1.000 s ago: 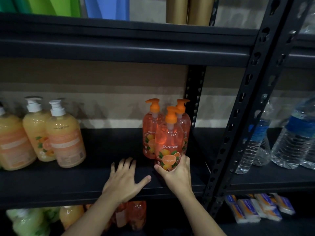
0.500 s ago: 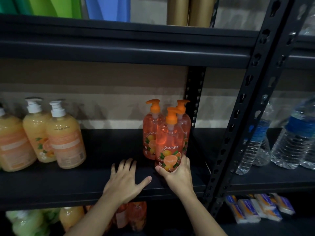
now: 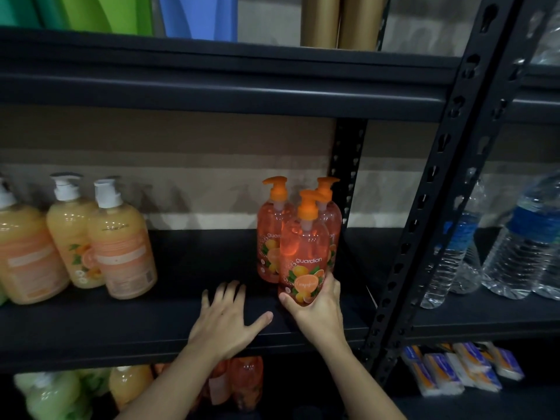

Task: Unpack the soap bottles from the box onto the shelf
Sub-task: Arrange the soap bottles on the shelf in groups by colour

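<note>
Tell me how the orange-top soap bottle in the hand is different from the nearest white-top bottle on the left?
Pump: the orange-top bottle has an orange one; the white-top bottle has a white one.
Body: the orange-top bottle is see-through reddish orange; the white-top bottle is cloudy, pale orange.
Touch: the right hand grips the orange-top bottle's base; nothing touches the white-top bottle.
Both stand upright on the same shelf.

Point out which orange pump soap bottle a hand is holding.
The front clear orange pump bottle, its base gripped by the right hand; the rear-left bottle and rear-right bottle stand untouched.
</note>
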`<move>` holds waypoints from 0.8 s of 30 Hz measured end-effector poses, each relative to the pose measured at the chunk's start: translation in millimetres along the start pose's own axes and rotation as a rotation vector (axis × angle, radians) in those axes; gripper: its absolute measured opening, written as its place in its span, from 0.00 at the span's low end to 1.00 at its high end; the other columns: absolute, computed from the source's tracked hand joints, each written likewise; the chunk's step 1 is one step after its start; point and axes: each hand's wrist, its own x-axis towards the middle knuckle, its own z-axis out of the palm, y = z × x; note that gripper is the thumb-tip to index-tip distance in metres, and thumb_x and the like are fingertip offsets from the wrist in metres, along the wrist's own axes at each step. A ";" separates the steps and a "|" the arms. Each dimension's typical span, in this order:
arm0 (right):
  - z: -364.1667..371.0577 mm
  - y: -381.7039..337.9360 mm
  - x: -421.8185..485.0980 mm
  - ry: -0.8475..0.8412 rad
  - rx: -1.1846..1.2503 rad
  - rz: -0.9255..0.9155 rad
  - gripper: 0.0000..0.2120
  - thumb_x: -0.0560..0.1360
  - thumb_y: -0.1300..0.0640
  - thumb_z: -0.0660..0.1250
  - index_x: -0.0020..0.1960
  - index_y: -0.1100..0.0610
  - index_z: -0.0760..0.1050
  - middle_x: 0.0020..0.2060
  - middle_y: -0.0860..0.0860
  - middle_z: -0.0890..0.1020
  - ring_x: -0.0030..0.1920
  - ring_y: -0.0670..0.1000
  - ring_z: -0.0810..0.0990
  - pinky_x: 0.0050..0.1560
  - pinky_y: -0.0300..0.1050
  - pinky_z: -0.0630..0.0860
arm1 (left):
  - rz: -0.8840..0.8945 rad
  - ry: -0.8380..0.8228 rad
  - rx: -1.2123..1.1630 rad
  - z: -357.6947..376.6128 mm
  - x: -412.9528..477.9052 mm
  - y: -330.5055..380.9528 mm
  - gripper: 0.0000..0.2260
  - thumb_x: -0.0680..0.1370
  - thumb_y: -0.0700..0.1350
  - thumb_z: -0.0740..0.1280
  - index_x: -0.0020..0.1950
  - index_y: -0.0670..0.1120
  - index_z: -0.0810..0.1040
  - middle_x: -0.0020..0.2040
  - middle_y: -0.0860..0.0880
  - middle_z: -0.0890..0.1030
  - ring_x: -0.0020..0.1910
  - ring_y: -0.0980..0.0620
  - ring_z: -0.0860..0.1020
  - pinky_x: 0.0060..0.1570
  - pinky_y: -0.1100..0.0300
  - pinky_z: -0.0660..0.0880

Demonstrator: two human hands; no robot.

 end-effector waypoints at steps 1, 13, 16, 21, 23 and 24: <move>0.3 -2.1 -2.1 0.008 -0.005 0.003 0.54 0.64 0.38 0.77 0.78 0.49 0.47 0.70 0.48 0.60 0.71 0.53 0.67 0.63 0.54 0.74 | 0.003 -0.007 -0.017 -1.3 -0.7 -1.4 0.52 0.64 0.78 0.34 0.80 0.48 0.55 0.79 0.51 0.55 0.78 0.50 0.50 0.77 0.43 0.44; 93.3 -69.8 -73.0 0.371 0.144 0.108 0.37 0.65 0.61 0.78 0.68 0.55 0.63 0.61 0.54 0.63 0.63 0.54 0.61 0.67 0.52 0.65 | -0.216 0.655 -0.729 -35.1 -35.5 -80.5 0.09 0.74 0.36 0.70 0.43 0.51 0.80 0.39 0.56 0.80 0.38 0.59 0.78 0.38 0.71 0.71; 134.8 -99.9 -76.1 0.171 0.220 -0.039 0.32 0.69 0.59 0.76 0.66 0.50 0.64 0.59 0.46 0.62 0.61 0.45 0.61 0.67 0.45 0.63 | -0.272 0.846 -0.692 -54.9 -45.0 -124.4 0.08 0.74 0.34 0.69 0.45 0.47 0.79 0.39 0.51 0.79 0.36 0.51 0.78 0.39 0.57 0.75; 189.3 -147.7 -69.8 -0.174 0.320 -0.070 0.36 0.74 0.51 0.73 0.75 0.47 0.57 0.69 0.45 0.62 0.73 0.47 0.62 0.72 0.45 0.63 | -0.438 0.890 -0.684 -76.0 -43.3 -187.0 0.15 0.76 0.41 0.71 0.59 0.37 0.72 0.55 0.43 0.73 0.52 0.44 0.74 0.51 0.50 0.72; 205.1 -160.5 -65.9 -0.238 0.334 -0.068 0.41 0.73 0.49 0.73 0.78 0.47 0.53 0.75 0.47 0.60 0.75 0.48 0.61 0.73 0.45 0.62 | -0.497 0.778 -0.706 -75.7 -38.1 -204.7 0.21 0.76 0.45 0.71 0.63 0.37 0.68 0.63 0.40 0.70 0.61 0.42 0.70 0.60 0.46 0.69; 216.0 -168.4 -65.5 -0.257 0.339 -0.068 0.43 0.72 0.48 0.74 0.79 0.47 0.52 0.76 0.47 0.59 0.75 0.48 0.60 0.73 0.46 0.62 | -0.524 0.722 -0.716 -74.7 -35.7 -216.9 0.22 0.76 0.46 0.70 0.64 0.37 0.67 0.66 0.39 0.67 0.65 0.41 0.67 0.64 0.45 0.67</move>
